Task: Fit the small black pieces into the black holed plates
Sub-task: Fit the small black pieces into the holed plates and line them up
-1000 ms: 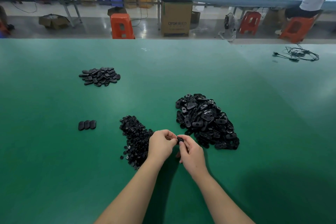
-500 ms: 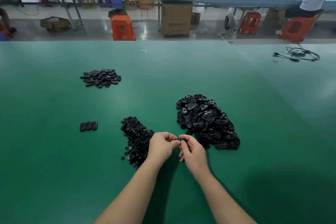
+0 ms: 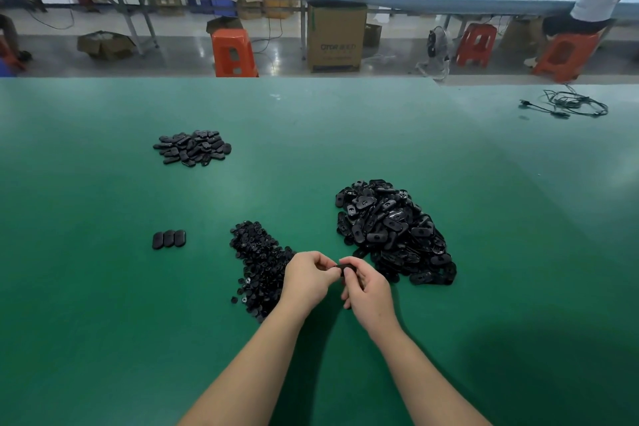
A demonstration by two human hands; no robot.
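In the head view, low on the green worktop, a black holed plate is pinched between the left hand and right hand, its long axis running left to right. Any small piece at its hole is hidden by fingers. Small pieces lie just left; spare plates just right, nearer the right hand.

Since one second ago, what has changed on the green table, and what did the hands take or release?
Almost nothing changed. Both the left hand and the right hand still pinch the same black plate between them, only adjusting their fingers; nothing was taken or let go. The pile of small pieces, the pile of plates, the far pile and the row of three plates stayed in place.
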